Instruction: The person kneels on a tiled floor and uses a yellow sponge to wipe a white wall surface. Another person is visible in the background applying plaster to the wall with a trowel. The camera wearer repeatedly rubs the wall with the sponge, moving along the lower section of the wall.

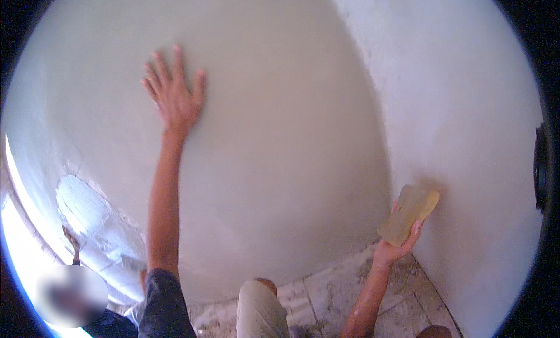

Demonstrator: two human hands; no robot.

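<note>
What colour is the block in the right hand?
The block is yellowish tan; the head view shows it.

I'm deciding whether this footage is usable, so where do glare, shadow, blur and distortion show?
Head view: glare washes out the lower-left edge; head view: the border between the smooth grey-beige plastered wall and the pale whitish wall bows; head view: a faint shadow edges the bare left hand; head view: a round blur hides a co-worker's head.
</note>
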